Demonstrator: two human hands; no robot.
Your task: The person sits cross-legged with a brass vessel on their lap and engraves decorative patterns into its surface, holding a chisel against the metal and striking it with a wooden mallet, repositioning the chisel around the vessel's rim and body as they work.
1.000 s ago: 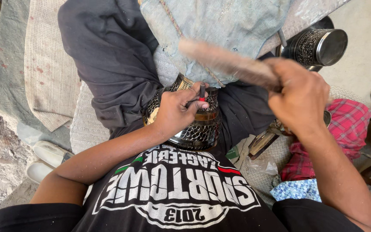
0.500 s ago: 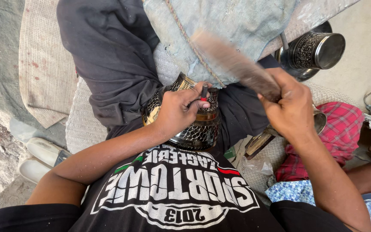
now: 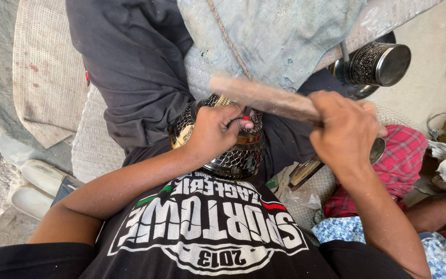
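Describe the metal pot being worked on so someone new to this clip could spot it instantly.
Start at the black printed T-shirt low in the frame; just above it, in the person's lap, sits the engraved pot, dark with fine patterning and a brass band. The left hand rests on top of it. Unlike the similar patterned cup at upper right, it is held.

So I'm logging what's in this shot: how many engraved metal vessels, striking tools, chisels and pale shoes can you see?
Engraved metal vessels: 2, the vessel in the lap and the cup at upper right.
Wooden mallet in the right hand: 1
Chisel in the left hand: 1
Pale shoes: 2
Total: 6
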